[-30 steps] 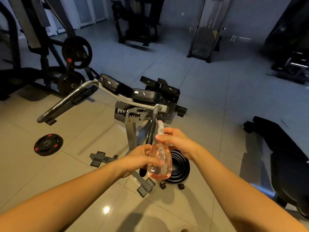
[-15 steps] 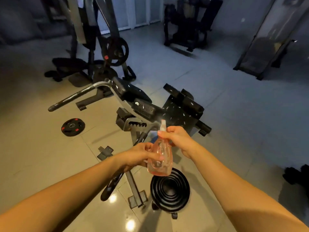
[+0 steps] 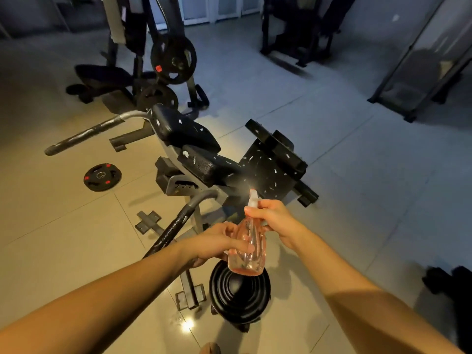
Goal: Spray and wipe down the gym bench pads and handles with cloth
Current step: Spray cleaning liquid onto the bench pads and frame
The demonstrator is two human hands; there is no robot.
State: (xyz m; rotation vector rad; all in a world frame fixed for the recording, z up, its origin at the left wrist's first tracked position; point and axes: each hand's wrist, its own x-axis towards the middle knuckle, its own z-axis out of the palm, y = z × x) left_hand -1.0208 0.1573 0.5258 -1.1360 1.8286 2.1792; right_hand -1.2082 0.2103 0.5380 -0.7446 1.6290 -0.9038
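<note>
Right now my left hand curls round the belly of the spray bottle. My right hand grips its neck, fingers folded over the trigger just under the white nozzle. So both hands are closed on the one bottle, which I hold upright in the air. It is clear and pinkish, with a little pink liquid pooled at the bottom.

The nozzle faces the bench, and a faint mist hangs just ahead of it, near the middle pad. Beyond that sits the upper pad, and to the right the tilted flat pad. All three are black and flecked with white marks.

A near handle curves down from the frame and passes behind my left forearm. A far handle reaches out to the left.

Directly below the bottle a black ribbed round stand sits on the tiled floor. A weight plate lies flat on the floor left of the bench, well apart from it. More plates hang on a rack behind.
</note>
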